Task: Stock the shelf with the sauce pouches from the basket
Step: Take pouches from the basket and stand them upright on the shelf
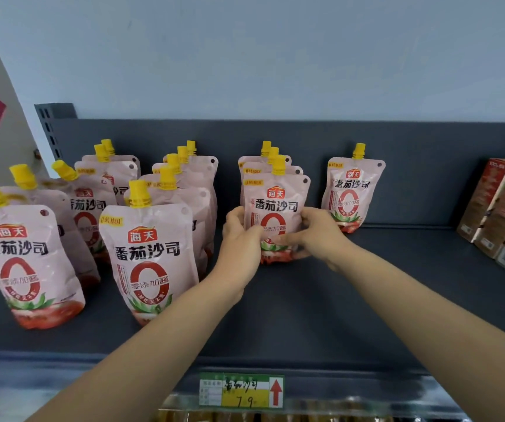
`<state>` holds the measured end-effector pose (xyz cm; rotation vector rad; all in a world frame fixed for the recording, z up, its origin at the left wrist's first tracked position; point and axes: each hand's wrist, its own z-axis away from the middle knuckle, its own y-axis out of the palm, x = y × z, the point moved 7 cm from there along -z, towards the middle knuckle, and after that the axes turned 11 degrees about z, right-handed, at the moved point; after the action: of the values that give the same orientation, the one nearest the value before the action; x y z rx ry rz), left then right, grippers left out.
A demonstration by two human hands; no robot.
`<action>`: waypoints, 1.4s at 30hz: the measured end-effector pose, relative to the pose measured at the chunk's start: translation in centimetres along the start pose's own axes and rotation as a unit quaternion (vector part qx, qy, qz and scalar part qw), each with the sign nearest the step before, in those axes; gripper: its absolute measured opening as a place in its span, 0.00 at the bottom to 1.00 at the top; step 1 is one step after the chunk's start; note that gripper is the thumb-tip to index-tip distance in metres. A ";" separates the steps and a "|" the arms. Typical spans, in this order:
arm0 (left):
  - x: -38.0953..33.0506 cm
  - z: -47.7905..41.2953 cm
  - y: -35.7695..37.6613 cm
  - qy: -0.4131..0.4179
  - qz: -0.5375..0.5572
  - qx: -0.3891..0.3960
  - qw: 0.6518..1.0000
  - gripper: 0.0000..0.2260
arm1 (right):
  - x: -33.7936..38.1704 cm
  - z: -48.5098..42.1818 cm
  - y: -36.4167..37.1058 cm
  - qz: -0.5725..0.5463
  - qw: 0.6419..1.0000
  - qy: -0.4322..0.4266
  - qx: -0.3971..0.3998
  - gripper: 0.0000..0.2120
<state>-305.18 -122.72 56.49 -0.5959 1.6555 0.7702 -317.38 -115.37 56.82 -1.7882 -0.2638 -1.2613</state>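
Observation:
Pink tomato sauce pouches with yellow caps stand in rows on the dark grey shelf (321, 315). Both hands hold the front pouch (276, 205) of the third row upright on the shelf. My left hand (240, 239) grips its left edge and my right hand (315, 236) grips its right edge. Two more pouches stand right behind it. A single pouch (351, 193) stands alone further right by the back panel. Two longer rows fill the left side, led by a front pouch (149, 263) and a far-left pouch (22, 263). The basket is out of view.
Brown-red boxes (501, 208) stand at the shelf's right end. A green and yellow price tag (242, 391) hangs on the shelf's front edge. A slotted upright post (50, 129) rises at the back left. Bare shelf lies in front of the lone pouch.

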 end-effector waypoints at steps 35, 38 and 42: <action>12.6 29.4 12.0 0.284 -0.439 0.454 0.722 0.40 | -16.7 42.1 -7.1 0.356 0.847 0.312 -0.242 0.23; 19.2 31.8 14.3 0.235 -0.477 0.488 0.692 0.40 | -23.8 43.2 -6.9 0.318 0.858 0.360 -0.180 0.21; 28.8 34.0 16.9 0.110 -0.547 0.536 0.634 0.39 | -33.1 44.5 -5.8 0.257 0.864 0.427 -0.079 0.19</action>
<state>-301.91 -85.42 26.96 -0.6405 1.2696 -1.1840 -307.46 -67.96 29.16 -1.1333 0.7876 -1.5468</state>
